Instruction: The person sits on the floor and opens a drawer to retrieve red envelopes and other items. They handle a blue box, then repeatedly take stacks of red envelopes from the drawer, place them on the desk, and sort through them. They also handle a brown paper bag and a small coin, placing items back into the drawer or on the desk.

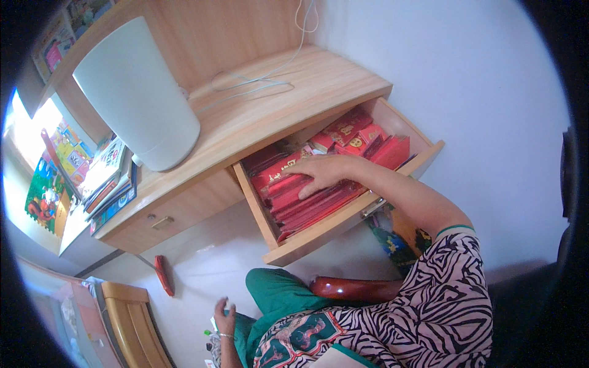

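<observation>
My right hand [325,172] reaches into a pulled-out wooden drawer [343,222] and lies over a row of red envelopes [319,199]. Its thumb and fingers are spread, and the fingertips touch the envelopes' upper edges. More red packets with gold print [343,130] lie at the drawer's back, and some stand upright at its right end. Low on the left, my left hand [225,318] hangs beside my green trousers, with a bracelet at the wrist. Its fingers point up and are slightly apart. A small white and green thing shows beside it, too small to name.
A white cylindrical appliance [144,98] stands on the wooden desk [257,110], with a thin white cable behind it. Books and papers [110,175] are stacked at the desk's left end. A shut drawer [165,214] is left of the pulled-out one. A reddish wooden armrest [353,288] lies below.
</observation>
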Demonstrator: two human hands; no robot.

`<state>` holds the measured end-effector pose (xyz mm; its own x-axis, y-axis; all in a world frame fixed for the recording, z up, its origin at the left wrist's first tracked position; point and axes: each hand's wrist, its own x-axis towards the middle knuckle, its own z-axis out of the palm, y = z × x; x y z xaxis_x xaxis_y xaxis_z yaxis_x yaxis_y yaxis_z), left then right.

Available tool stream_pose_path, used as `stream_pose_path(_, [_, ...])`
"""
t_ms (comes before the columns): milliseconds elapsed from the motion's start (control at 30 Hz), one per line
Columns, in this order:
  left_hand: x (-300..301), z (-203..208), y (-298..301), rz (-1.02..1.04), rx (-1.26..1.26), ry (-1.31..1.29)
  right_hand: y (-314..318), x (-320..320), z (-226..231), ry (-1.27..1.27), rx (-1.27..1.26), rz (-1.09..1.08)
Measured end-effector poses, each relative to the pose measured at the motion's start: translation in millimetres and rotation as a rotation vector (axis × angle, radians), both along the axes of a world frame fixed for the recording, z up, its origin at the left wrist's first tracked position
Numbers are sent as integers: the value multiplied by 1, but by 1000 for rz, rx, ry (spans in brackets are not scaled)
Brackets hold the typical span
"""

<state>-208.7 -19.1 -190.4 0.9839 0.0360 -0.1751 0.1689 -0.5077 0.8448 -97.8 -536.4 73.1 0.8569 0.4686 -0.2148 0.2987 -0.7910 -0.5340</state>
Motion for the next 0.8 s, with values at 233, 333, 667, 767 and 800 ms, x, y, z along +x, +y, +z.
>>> stream_pose_path(233, [59, 241, -163, -532, -18, -758, -1, 1, -8, -139, -137, 17])
stream_pose_path(333, [61, 284, -230, -785, -53, -740, 0, -6, -2, -111, -81, 25])
stream_pose_path(667, [65, 255, -278, -958, 288, -782, -7, 2, -4, -167, -270, -62])
stream_pose_path(767, [60, 259, -276, -971, 254, -715, -6, 10, -2, -105, -221, -69])
stream_pose_path(800, [60, 261, -276, -975, 250, -700, -4, 11, 0, -140, -275, -36])
